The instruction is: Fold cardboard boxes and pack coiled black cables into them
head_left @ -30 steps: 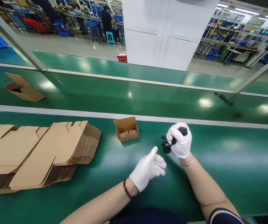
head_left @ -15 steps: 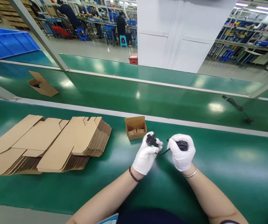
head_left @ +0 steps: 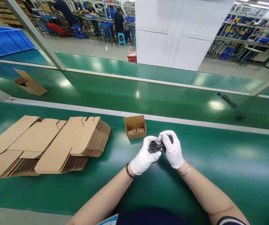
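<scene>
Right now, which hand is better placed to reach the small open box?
Probably the left hand: it is nearer the small open box than the right hand, though it holds a round black part. The right holds a black bundle.

Matt white cloth covered the left hand (head_left: 144, 158) and the right hand (head_left: 174, 152). The black device (head_left: 153, 147) looked like hard plastic, mostly dull. The small box (head_left: 136, 135) and the stacked sheets (head_left: 54, 142) were plain brown cardboard — matt, smooth-faced, uncoated-looking. The green work surface (head_left: 228, 168) looked slick and glossy. The bangle (head_left: 187, 171) shone like polished metal; the bead bracelet (head_left: 128, 172) was too small to judge. The blue bin (head_left: 6, 43) looked like smooth plastic.
</scene>
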Action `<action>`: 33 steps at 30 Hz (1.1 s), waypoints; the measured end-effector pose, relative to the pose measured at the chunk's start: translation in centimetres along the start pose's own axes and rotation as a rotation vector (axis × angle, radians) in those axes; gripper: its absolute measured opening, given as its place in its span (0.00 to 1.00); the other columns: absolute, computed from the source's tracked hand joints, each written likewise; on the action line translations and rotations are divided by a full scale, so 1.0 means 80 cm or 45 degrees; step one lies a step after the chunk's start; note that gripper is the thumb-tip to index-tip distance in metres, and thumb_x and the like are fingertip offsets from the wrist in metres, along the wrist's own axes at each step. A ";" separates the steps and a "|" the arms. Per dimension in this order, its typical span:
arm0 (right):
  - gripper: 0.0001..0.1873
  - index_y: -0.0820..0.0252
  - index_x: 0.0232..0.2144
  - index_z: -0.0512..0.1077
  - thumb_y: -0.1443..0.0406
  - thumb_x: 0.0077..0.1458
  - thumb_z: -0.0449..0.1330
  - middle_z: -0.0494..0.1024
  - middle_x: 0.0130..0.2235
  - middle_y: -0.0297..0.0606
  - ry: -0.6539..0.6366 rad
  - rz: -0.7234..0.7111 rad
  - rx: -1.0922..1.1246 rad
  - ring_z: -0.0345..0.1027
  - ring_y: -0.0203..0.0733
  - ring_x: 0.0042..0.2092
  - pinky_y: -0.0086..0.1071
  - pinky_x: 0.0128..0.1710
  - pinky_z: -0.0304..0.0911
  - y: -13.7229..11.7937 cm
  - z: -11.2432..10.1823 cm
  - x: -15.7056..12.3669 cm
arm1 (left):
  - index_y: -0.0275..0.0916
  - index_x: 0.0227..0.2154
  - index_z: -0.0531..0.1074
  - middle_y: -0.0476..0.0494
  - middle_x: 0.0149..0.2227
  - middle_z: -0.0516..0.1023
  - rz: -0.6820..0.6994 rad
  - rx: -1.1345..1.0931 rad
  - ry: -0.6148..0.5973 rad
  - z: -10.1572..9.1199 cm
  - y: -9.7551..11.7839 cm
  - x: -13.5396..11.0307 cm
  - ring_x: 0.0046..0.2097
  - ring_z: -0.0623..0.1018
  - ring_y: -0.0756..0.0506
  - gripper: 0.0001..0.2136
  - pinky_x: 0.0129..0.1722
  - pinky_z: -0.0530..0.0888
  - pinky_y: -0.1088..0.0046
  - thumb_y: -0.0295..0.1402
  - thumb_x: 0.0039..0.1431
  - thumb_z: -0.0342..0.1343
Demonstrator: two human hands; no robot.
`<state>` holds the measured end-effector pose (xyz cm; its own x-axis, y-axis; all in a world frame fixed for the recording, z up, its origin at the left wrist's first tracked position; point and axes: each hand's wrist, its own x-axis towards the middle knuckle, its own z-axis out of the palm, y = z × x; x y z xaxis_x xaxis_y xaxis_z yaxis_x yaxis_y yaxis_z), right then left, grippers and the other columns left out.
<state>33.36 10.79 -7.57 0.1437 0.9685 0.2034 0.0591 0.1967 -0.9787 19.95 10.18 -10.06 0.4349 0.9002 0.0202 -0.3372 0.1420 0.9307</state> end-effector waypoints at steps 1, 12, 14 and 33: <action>0.18 0.55 0.34 0.66 0.47 0.58 0.54 0.71 0.29 0.33 -0.032 -0.037 0.007 0.68 0.38 0.30 0.35 0.31 0.69 0.000 0.001 -0.002 | 0.45 0.44 0.59 0.45 0.45 0.68 0.026 0.008 0.031 0.001 -0.003 0.001 0.46 0.71 0.44 0.30 0.50 0.68 0.62 0.49 0.42 0.67; 0.24 0.52 0.55 0.60 0.49 0.65 0.42 0.67 0.53 0.43 -0.330 -0.253 -0.138 0.65 0.47 0.54 0.45 0.55 0.62 0.002 -0.002 -0.022 | 0.47 0.57 0.52 0.37 0.60 0.58 0.215 0.114 0.158 -0.001 -0.014 0.004 0.63 0.61 0.38 0.39 0.62 0.59 0.56 0.52 0.46 0.63; 0.22 0.51 0.54 0.61 0.49 0.64 0.46 0.68 0.52 0.43 -0.545 -0.313 -0.150 0.64 0.47 0.53 0.46 0.55 0.62 -0.012 -0.006 -0.014 | 0.47 0.63 0.46 0.35 0.66 0.49 0.176 0.167 0.019 -0.009 -0.004 -0.001 0.67 0.53 0.36 0.46 0.65 0.54 0.54 0.55 0.45 0.62; 0.14 0.54 0.37 0.65 0.62 0.50 0.65 0.77 0.40 0.36 -0.648 -0.199 -0.101 0.74 0.40 0.41 0.37 0.44 0.70 -0.039 0.046 0.006 | 0.51 0.67 0.31 0.39 0.68 0.50 0.214 0.445 0.121 -0.074 0.014 -0.048 0.65 0.59 0.36 0.38 0.62 0.62 0.52 0.56 0.60 0.42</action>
<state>29.62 11.17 -4.53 -0.3684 0.8840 0.2877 0.1184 0.3516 -0.9286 12.96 9.29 -11.28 0.3129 0.9354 0.1645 -0.0853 -0.1448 0.9858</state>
